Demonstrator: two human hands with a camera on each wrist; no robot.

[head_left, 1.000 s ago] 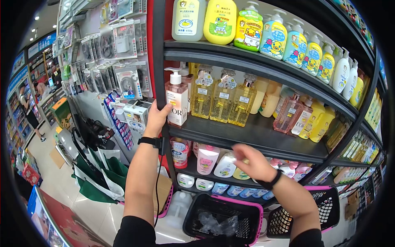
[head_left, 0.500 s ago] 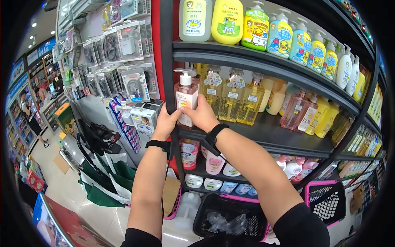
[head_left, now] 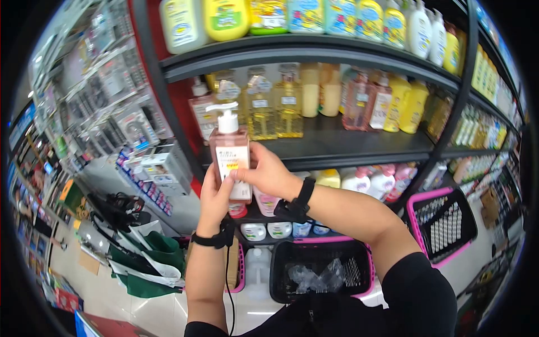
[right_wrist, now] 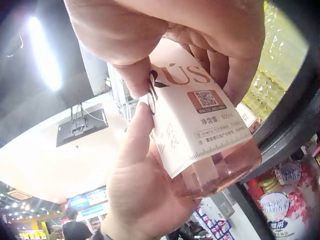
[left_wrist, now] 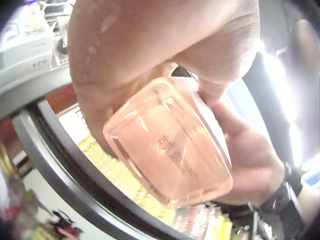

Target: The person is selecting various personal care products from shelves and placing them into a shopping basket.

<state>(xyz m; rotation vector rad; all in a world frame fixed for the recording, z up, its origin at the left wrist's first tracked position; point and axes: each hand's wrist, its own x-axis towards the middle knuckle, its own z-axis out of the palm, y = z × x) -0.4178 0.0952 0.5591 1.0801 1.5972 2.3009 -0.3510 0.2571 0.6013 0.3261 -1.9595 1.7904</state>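
Bottle (head_left: 231, 143), squarish, translucent pink, is gripped by left hand (head_left: 213, 199) and right hand (head_left: 271, 175).

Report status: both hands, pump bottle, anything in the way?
Left hand, right hand gripping pink pump bottle. Bottle off the shelf. No obstruction seen.

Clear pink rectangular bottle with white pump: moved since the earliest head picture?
Yes, toward the camera: the clear pink bottle stood on the long black shelf; now it is off, in front of that shelf's front edge.
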